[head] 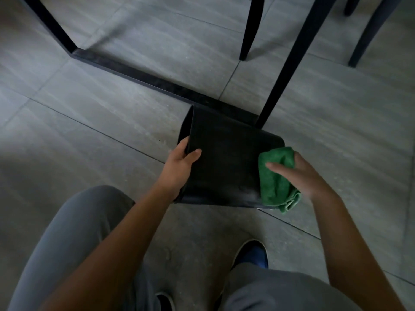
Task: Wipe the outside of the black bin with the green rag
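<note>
The black bin (224,162) lies tipped on its side on the grey floor, its open mouth facing left. My left hand (179,167) grips the bin's rim at that mouth, thumb on the outer wall and fingers curled inside. The green rag (275,182) is folded and bunched against the bin's right end. My right hand (303,176) holds the rag there, thumb across its top and the fingers hidden behind the cloth.
A black metal table frame (139,74) runs across the tiled floor just behind the bin. One of its legs (289,63) rises at the bin's far right corner. Dark chair legs (249,30) stand further back. My knees and a blue shoe (251,254) are below.
</note>
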### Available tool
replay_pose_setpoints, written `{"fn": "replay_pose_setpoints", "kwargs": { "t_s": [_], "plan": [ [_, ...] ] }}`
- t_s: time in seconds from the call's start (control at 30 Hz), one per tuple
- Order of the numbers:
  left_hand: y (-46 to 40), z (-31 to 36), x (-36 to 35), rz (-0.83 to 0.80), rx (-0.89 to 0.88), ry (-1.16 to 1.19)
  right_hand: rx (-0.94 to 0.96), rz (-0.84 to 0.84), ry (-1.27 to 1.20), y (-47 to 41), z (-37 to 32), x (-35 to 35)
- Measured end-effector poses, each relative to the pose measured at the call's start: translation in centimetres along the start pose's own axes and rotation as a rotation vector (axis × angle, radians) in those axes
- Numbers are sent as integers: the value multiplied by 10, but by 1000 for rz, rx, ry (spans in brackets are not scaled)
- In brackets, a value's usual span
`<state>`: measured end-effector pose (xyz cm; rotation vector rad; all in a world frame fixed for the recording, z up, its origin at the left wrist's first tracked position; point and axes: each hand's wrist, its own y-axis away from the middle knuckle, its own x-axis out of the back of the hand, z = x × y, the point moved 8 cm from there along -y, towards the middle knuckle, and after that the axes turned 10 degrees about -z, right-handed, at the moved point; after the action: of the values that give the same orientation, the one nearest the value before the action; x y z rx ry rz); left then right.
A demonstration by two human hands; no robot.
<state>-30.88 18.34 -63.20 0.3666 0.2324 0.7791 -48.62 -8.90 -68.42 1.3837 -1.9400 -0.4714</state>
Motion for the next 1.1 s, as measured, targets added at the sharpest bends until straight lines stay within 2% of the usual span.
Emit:
{"fn": "replay_pose_setpoints", "kwargs": {
  "t_s": [0.1,0.17,0.23,0.33,0.4,0.5,0.63,0.77,0.9,1.1],
  "plan": [
    [-3,3,0,10,-6,-11,-7,104,237,-1,-4,-2],
    [-4,2,1,17,1,-15,34,236,239,1,-9,2],
    [-5,2,0,26,-6,-23,-2,336,208,7,-1,4],
    [-4,2,0,30,-12,-44,-90,383,301,18,11,-7],
    [-3,1,0,29,-14,-50,-6,457,336,27,6,-15],
    [-1,1,-1,12,-14,-80,261,560,338,34,-26,-12],
    [2,3,-8,-23,-34,-155,509,715,233,13,-80,28],
    [3,4,-16,-20,-65,-171,579,619,384,-11,-104,-3],
    [4,3,-13,37,-99,-158,614,627,316,-3,-98,-43],
    [5,4,1,76,-58,-165,757,256,396,79,-62,-113]
  ]
}}
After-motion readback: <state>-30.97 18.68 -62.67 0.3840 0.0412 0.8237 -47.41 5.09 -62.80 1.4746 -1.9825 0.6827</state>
